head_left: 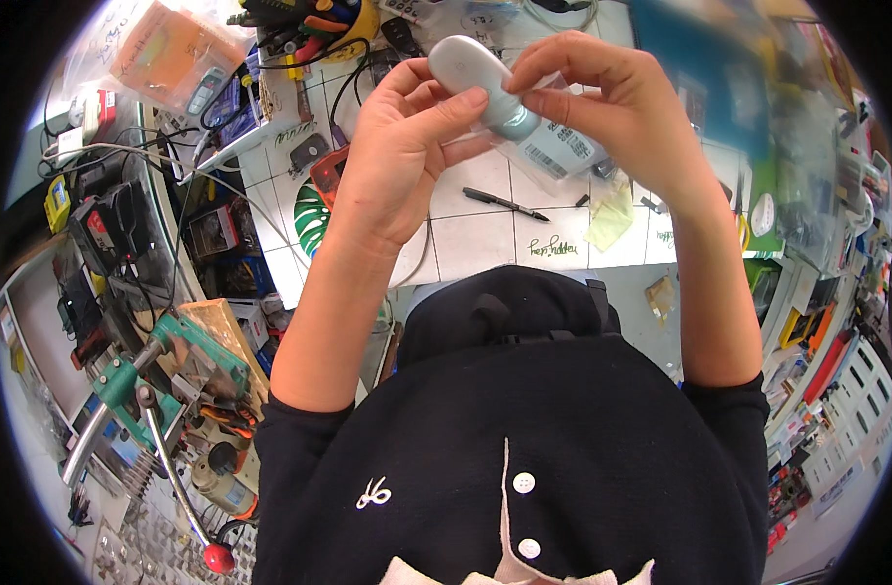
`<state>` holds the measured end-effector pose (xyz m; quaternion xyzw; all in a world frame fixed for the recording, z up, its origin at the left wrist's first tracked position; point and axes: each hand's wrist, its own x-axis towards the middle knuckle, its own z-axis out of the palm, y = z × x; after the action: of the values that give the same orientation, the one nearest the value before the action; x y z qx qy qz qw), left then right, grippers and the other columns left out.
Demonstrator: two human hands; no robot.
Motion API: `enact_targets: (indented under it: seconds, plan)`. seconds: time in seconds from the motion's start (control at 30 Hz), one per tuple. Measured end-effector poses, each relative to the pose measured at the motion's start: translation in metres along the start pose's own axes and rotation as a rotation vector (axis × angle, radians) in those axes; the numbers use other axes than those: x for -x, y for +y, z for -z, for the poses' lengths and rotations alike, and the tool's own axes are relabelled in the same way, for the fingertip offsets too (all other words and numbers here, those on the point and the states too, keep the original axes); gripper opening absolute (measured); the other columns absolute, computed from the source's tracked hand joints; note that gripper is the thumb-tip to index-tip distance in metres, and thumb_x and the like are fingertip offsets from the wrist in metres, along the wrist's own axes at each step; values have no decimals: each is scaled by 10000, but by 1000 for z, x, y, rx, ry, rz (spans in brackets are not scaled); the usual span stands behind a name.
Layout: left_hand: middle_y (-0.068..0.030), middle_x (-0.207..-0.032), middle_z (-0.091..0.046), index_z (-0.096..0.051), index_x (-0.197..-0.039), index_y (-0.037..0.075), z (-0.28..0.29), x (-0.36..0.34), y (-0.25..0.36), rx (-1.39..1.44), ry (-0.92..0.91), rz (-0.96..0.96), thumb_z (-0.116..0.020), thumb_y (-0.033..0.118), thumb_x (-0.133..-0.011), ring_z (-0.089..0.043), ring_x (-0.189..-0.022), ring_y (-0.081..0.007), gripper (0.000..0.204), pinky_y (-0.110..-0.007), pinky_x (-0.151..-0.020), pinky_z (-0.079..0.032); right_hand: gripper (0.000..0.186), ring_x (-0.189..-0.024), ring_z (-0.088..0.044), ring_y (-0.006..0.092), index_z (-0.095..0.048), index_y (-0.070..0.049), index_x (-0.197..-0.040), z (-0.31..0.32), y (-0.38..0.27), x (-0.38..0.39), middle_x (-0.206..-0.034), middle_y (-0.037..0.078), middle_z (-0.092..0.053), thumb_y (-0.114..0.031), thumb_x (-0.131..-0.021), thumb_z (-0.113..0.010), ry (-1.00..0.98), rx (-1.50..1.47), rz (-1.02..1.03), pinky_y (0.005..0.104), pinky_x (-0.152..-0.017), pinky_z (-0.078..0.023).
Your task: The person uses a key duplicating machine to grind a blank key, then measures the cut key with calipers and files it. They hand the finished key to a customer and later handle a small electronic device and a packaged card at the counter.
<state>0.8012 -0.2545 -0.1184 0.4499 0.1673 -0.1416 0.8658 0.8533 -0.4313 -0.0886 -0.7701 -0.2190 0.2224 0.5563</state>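
Observation:
Over the far side of the table, my left hand (412, 132) is closed round a white, oval handheld device (461, 63) with a grey-blue end. The thumb lies across its face. My right hand (602, 102) pinches the device's edge near the grey-blue end with thumb and forefinger. Just beyond that end is a clear plastic bag (560, 153) with a white barcode label; whether it rests on the table or hangs from my right hand, I cannot tell. Nearer to me lies a black pen (504, 204), beside a crumpled pale yellow paper (612, 222).
A white tiled tabletop (465, 244) spreads under my hands. Tools fill a yellow holder (358, 29) at the back. Cables and an orange package (168, 58) crowd the left. A green lever press (124, 375) stands lower left. A blue panel (699, 73) is at the right.

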Motion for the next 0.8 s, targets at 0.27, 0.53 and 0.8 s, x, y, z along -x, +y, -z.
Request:
enact_targets:
  seconds: [0.27,0.53,0.8]
  plan:
    - [-63,-889,-597,-519,-997,22,-16,-3,7,-217,30,-179,-668,98,-774,-549,-811,-74,279,-182,-648,-423,106,-738,-552,69,-615,-9,-878,8,-4,-9,-788,6,-613,-78,-797,-609,101,-104,32,203,-658,-441]
    - [-85,-958,-588,-540,-1073,-7,-35,-9,19,-265,-15,-344,-663,112,-784,-563,-883,-114,336,-238,-807,-448,83,-749,-564,75,-618,18,-854,27,-18,-12,-795,37,-622,-45,-801,-605,64,-190,64,208,-677,-456]
    - [-63,-853,-624,-601,-983,-23,-43,-13,14,-574,36,-361,-689,98,-755,-584,-790,-107,273,-227,-736,-468,143,-768,-571,98,-597,38,-877,34,-27,-7,-817,61,-612,-59,-780,-638,170,-265,-11,218,-688,-468]
